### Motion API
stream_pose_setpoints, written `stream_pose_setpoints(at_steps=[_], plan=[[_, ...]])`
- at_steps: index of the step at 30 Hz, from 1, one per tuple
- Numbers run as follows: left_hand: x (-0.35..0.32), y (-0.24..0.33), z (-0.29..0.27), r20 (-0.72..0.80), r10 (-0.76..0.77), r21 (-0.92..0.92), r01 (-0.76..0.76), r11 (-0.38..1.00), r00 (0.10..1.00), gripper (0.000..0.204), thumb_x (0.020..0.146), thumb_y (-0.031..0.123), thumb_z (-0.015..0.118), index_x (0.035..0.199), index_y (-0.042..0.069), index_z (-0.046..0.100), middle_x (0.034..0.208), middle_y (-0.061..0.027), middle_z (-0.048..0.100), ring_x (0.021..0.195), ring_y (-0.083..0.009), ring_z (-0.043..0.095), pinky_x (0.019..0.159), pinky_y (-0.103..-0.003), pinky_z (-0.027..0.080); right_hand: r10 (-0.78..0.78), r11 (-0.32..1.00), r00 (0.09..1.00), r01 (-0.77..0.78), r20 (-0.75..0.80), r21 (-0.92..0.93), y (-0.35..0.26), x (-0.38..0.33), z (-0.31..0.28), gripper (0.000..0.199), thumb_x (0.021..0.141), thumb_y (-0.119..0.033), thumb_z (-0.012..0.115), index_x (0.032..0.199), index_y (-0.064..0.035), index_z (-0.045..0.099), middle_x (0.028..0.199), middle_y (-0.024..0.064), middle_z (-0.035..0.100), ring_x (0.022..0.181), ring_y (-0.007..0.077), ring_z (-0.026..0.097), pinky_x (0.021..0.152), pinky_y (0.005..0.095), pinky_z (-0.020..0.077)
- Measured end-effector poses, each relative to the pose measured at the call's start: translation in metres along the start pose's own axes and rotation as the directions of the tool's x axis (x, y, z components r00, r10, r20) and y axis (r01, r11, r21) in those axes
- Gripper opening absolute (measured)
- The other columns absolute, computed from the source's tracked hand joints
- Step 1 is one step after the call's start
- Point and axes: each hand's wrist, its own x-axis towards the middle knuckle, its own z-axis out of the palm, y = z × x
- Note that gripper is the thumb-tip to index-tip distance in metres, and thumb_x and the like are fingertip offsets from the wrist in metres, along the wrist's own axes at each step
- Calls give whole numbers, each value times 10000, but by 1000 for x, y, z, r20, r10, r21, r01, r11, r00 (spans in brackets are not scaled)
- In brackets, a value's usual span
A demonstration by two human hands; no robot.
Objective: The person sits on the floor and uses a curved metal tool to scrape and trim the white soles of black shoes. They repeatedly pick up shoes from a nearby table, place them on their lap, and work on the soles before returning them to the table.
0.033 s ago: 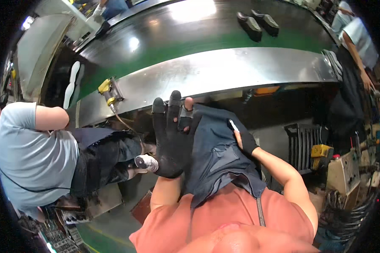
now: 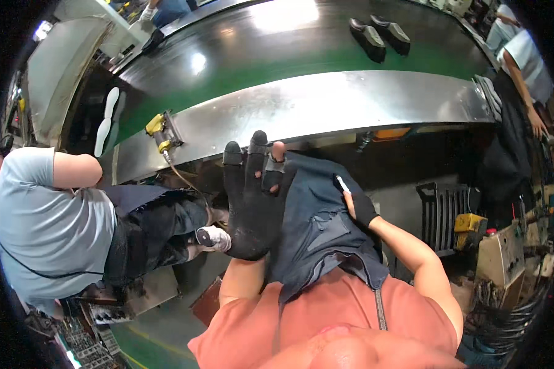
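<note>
My left hand (image 2: 252,203) is raised in a black glove, its fingers stretched out and apart, with nothing in it. Bare fingertips show through the worn glove, and white wrapping (image 2: 214,238) covers the thumb. Lower on the right, my right hand (image 2: 362,208), in a black fingerless glove, rests against the dark blue apron (image 2: 320,197) over my lap. It closes on a slim white pen-like thing (image 2: 341,183), whose exact kind I cannot make out; the glove and fingers partly hide it.
A metal ledge (image 2: 326,101) fronts the conveyor belt (image 2: 258,67). On the ledge lies a yellow air tool (image 2: 160,132) with a hose. Two dark shoes (image 2: 378,38) and a white insole-shaped piece (image 2: 107,123) sit beyond. A co-worker (image 2: 55,215) is close at left; another (image 2: 526,67) stands far right.
</note>
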Motion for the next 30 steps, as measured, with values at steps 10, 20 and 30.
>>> stream_pose_setpoints(at_steps=[10, 20, 30], plan=[[11, 1, -4, -29, 36, -27, -36, 999, 999, 817, 823, 413, 553, 1468, 182, 107, 1519, -168, 91, 1392, -348, 147, 1133, -504, 103, 66, 995, 990, -57, 125, -81, 4, 12, -1, 439, 956, -305, 350, 932, 37, 624, 917, 273, 607, 851, 421, 594, 749, 453, 456], [20, -2, -24, 59, 100, -240, -83, 967, 993, 826, 818, 414, 594, 1456, 117, 162, 1512, -181, 104, 1387, -346, 154, 1135, -498, 131, 61, 990, 988, -42, 145, -134, 16, 22, 3, 400, 942, -290, 376, 953, 31, 615, 915, 285, 600, 834, 431, 583, 736, 459, 450], [21, 0, -17, -3, 76, -111, -76, 991, 997, 730, 839, 394, 562, 1415, 117, 209, 1463, -162, 150, 1344, -331, 185, 1094, -485, 151, -17, 999, 999, 17, -27, -27, 45, 27, 23, 417, 921, -300, 426, 944, 80, 596, 1024, 298, 583, 949, 432, 560, 825, 451, 432]])
